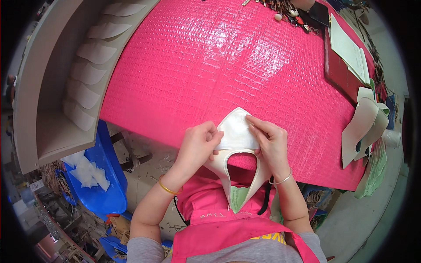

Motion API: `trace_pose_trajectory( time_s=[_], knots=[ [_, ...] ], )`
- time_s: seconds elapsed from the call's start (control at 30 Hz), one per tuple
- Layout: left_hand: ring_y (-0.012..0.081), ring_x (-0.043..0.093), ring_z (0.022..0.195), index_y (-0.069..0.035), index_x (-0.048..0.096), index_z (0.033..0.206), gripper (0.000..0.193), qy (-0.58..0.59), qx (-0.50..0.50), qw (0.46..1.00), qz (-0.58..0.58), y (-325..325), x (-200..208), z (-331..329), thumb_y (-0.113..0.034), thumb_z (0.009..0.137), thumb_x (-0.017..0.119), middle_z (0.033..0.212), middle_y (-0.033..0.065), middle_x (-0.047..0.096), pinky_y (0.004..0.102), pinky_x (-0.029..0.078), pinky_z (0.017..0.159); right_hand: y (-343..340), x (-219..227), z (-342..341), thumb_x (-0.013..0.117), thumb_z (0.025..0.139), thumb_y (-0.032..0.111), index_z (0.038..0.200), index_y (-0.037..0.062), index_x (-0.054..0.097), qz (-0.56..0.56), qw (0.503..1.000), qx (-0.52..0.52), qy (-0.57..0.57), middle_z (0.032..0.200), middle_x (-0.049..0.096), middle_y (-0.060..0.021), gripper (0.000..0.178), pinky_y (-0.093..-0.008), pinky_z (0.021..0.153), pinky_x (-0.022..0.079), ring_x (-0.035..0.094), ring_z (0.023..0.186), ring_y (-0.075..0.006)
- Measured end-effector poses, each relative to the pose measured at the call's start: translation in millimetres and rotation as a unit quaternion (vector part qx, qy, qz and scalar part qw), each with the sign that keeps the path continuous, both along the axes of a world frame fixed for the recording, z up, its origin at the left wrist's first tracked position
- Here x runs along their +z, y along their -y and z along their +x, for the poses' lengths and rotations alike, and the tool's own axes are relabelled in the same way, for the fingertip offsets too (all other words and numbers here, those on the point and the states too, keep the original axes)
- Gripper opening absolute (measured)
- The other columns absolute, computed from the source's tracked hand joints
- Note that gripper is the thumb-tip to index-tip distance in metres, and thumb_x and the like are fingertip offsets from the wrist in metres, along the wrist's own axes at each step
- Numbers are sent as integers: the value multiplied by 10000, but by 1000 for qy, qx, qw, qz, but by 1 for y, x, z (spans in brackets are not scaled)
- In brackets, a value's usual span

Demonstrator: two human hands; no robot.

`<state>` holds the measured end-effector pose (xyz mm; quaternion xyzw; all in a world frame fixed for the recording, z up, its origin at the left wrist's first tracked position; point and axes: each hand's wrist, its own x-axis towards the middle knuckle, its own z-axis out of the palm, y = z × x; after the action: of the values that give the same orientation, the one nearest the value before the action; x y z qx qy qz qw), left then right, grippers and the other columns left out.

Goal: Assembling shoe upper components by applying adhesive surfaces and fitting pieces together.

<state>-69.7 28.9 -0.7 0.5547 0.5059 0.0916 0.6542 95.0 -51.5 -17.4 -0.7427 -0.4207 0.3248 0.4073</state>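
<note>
A cream shoe upper (222,168) with a wide opening and a pale green patch inside its lower end lies over the table's near edge and my lap. Its pointed end carries a smooth white piece (237,130). My left hand (199,142) is closed on the left edge where the white piece meets the upper, thumb on top. On the other side my right hand (270,142) pinches the white piece's right edge near the tip between thumb and forefinger. The fingers under the material are hidden.
A grey box (48,101) at left holds several curved white pieces (93,51). Below it stands a blue bin (105,171) with white scraps. At right, cream and green uppers (362,127) hang over the pink table's (188,65) edge, near a red folder (340,72) with papers.
</note>
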Motion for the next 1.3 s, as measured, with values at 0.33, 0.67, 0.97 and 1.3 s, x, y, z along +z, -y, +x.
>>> trace_pose_trajectory(
  time_s=[0.33, 0.67, 0.97, 1.3],
  knots=[
    [246, 334, 1242, -73, 392, 1273, 532, -66, -268, 804, 527, 19, -24, 17, -140, 773, 560, 1338, 93, 364, 458, 275, 994, 9, 22, 14, 667, 714, 217, 986, 50, 484, -157, 950, 48, 267, 762, 613, -151, 368, -392, 581, 466, 606, 669, -320],
    [219, 419, 1182, -50, 470, 1203, 423, -54, -322, 773, 544, 37, -18, -54, -153, 798, 538, 1289, 81, 433, 428, 303, 982, 50, 9, 11, 589, 750, 354, 1267, 124, 418, -41, 893, 281, 350, 1341, 367, -78, 591, -447, 1015, 244, 355, 1227, -257],
    [269, 474, 1123, -11, 539, 1097, 382, -98, -229, 789, 562, 58, -14, -53, -148, 747, 608, 1182, 123, 521, 436, 339, 953, 9, 5, -8, 507, 802, 389, 1276, 176, 420, 16, 869, 343, 356, 1368, 330, -59, 527, -453, 1033, 201, 289, 1267, -253],
    [264, 603, 853, -50, 608, 963, 214, 102, 33, 866, 488, 35, 2, -58, -23, 754, 576, 1064, 147, 562, 317, 501, 687, 35, 16, 10, 582, 723, 10, 1084, 88, 592, 123, 897, 261, 335, 1143, 557, -105, 369, -413, 964, 348, 493, 1112, -281]
  ],
)
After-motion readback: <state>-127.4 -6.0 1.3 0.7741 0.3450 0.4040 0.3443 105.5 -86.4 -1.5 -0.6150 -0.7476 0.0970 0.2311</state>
